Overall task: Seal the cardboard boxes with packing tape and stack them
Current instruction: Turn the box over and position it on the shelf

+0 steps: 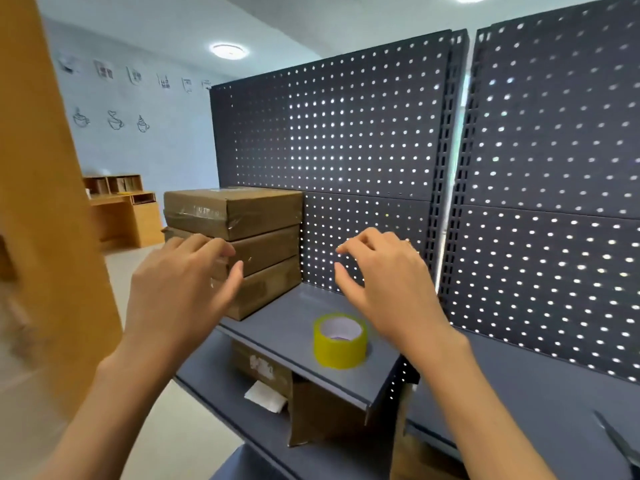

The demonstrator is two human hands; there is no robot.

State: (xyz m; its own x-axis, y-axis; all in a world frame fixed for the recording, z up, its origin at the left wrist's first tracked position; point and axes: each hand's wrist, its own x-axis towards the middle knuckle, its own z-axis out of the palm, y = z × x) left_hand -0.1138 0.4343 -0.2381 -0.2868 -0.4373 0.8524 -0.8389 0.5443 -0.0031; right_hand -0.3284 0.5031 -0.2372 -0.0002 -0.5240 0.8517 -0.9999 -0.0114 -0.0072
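Three sealed cardboard boxes (239,244) are sitting in a stack at the far left end of a dark grey shelf (287,317), with the back of the stack against the perforated back panel (346,133). Clear tape is showing on the near face of the top box (228,211).

The left hand (180,289) is hovering in front of the lower two boxes. Its fingers (211,247) are loosely spread and slightly curled, holding nothing. Whether the fingertips are touching the cardboard cannot be told from this view.

The right hand (384,282) is hovering to the right of the stack, in front of the back panel and above the shelf. Its fingers (360,242) are loosely curled and apart, also holding nothing. A ring is showing on this hand.

A roll of yellow packing tape (341,341) is lying flat on the shelf, near the front edge, below and just left of the right wrist. It is well apart from the stack and neither hand is touching it.

On the lower shelf (221,382), under the upper one, another cardboard box (311,407) is standing with a white paper label (265,398) on its left side.

A second perforated panel (554,168) is standing to the right. A blurred tan surface (41,202) is filling the near left edge of the view. At the far left, a wooden desk (121,213) is standing against a pale wall (145,133) that is carrying line drawings of cups. Two round ceiling lights are glowing overhead, one (229,50) above the far wall.
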